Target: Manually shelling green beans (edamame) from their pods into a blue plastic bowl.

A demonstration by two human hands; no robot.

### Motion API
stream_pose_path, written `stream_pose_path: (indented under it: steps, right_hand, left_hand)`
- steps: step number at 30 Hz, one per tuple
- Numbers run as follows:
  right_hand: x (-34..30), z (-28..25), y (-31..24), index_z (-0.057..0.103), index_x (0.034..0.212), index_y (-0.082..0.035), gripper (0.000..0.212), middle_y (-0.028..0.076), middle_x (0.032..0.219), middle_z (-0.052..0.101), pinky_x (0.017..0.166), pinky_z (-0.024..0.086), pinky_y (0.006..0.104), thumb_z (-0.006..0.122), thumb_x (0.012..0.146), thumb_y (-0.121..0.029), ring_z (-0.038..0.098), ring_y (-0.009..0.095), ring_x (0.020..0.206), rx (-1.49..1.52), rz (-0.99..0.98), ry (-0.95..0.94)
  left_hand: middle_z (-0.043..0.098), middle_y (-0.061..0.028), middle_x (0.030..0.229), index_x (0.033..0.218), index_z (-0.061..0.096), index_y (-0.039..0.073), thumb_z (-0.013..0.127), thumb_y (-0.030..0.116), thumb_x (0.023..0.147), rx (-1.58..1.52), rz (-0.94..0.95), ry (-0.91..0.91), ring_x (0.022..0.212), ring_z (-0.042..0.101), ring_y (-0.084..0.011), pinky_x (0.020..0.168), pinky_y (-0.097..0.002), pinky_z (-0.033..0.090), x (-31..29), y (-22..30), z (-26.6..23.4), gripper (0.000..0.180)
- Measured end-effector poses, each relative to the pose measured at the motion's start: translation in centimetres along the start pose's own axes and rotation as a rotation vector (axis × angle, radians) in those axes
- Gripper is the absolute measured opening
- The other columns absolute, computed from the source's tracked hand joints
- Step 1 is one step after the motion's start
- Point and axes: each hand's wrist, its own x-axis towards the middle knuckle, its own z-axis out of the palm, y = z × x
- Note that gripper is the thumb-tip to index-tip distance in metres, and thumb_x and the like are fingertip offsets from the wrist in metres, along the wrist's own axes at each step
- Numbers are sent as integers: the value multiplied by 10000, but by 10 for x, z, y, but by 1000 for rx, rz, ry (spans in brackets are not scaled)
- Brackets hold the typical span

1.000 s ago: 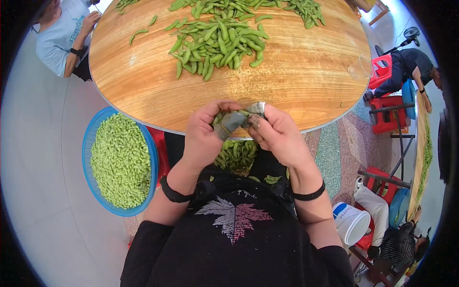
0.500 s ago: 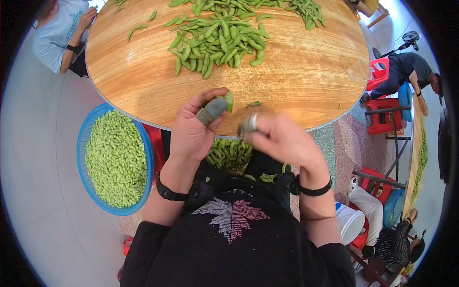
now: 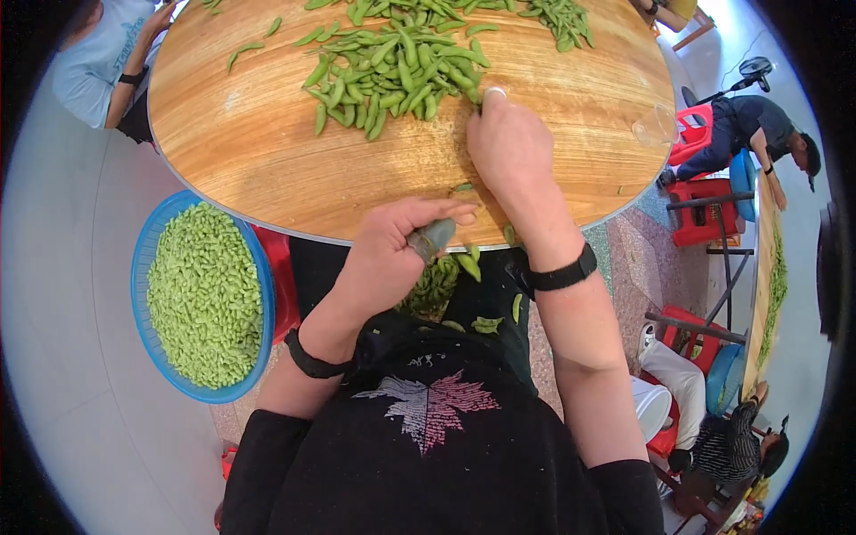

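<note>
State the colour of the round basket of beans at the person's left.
The basket is blue; it shows best in the head view.

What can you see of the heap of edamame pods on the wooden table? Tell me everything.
The heap of edamame pods is a loose mound of plump, curved green pods, many with bean bulges showing; they look unshelled. They lie at all angles on the wood-grain table, set back from its near rim, with more pods spreading behind toward the picture's top. The right hand is at the heap's right edge; its grip is hidden, so I cannot tell whether it holds a pod.
</note>
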Motion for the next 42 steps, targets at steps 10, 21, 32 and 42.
stream_pose_path:
  steps: [10,21,32,42]
  right_hand:
    - [-52,-30,29,512,787,-55,144,-28,564,418,328,182,155,516,880,-165,296,14,393,1862,591,-732]
    - [-76,-40,10,527,965,-52,187,-38,630,438,432,279,183,403,955,-192,354,32,499,1377,225,-458]
    - [-83,-33,14,541,986,-47,192,-26,655,483,406,248,178,403,958,-179,344,26,475,1828,352,-795]
    - [-88,-26,14,551,958,-58,139,-13,634,489,399,261,168,438,937,-135,351,22,451,2007,486,-925]
  left_hand:
    - [559,21,742,1117,583,41,586,83,847,-548,-146,141,567,418,-6,468,-156,276,27,0,1,273]
    - [537,42,635,811,607,69,624,116,836,-470,-69,330,526,431,-14,447,-153,285,35,-2,-4,56]
    - [596,14,715,797,618,59,666,135,810,-335,86,373,579,477,-22,488,-163,330,37,-10,4,91]
    - [568,35,702,941,640,50,604,119,842,-693,-193,46,580,478,-26,499,-171,325,27,-4,-16,126]
